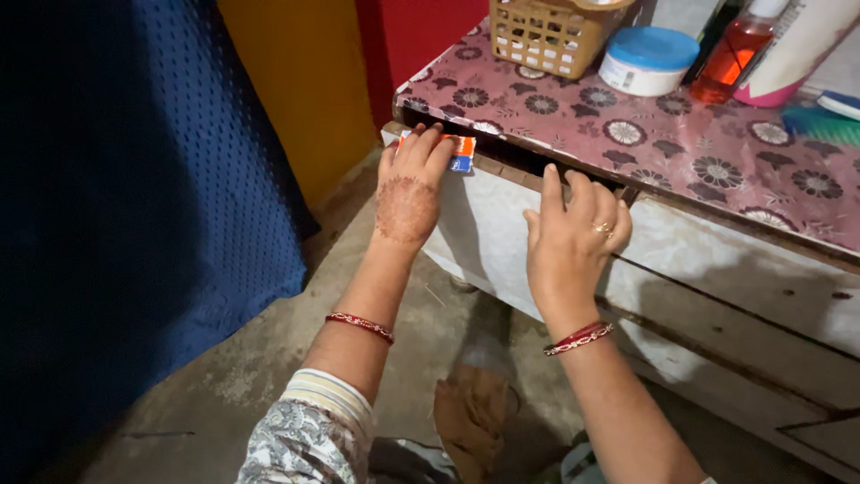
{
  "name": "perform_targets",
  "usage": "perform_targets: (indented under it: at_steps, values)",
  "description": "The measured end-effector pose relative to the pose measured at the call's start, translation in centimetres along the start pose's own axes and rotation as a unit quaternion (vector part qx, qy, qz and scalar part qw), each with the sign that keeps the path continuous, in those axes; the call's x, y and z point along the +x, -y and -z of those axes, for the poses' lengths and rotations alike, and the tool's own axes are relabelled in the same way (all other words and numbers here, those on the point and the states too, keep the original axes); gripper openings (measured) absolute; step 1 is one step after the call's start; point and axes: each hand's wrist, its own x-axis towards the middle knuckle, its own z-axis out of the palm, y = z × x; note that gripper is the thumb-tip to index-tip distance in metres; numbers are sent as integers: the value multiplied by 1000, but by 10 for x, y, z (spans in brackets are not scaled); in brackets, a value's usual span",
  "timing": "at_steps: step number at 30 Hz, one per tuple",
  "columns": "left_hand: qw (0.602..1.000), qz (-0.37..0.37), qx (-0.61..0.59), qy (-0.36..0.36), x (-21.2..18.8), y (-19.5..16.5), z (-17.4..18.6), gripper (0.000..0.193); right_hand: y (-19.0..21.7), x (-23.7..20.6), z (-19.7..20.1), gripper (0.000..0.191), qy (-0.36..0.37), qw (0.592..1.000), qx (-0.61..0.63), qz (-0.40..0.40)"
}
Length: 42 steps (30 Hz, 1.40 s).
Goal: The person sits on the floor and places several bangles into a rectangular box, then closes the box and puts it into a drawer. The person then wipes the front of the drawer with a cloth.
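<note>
Dim indoor light from above right; tabletop (681,152) brightest, floor (269,376) and left side dark, soft shadows under arms, slight edge blur.

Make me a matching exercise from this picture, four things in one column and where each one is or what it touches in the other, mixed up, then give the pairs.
1. left hand
2. right hand
3. basket
4. round tub with blue lid

a. fingers hooked over the drawer's top edge
b. on the flowered tabletop, right of the basket
c. far left end of the tabletop
d. fingers on a small orange and blue packet

Pairs: 1-d, 2-a, 3-c, 4-b
</note>
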Motion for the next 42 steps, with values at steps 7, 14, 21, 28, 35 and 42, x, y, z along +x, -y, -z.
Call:
perform_targets:
  at_steps: [7, 14, 21, 28, 35, 42]
  values:
    - [999, 10, 11, -38, 16, -4, -11, 34, -13, 2, -27, 56, 14, 997, -70, 34]
    - [999, 0, -39, -14, 20, 2, -10, 37, -20, 4, -35, 65, 11, 997, -65, 40]
    - [998, -25, -23, -46, 17, 5, -13, 31, -26, 8, -40, 67, 13, 996, -76, 41]
    - [997, -4, -51, -55, 17, 4, -24, 32, -25, 7, -43, 65, -9, 996, -82, 40]
    - [995, 7, -61, -84, 10, 0, -40, 50, -21, 3, -44, 66, -5, 996, -83, 34]
    - [996, 37, -61, -49, 10, 3, -60, 64, -28, 6, -53, 73, 9, 997, -73, 28]
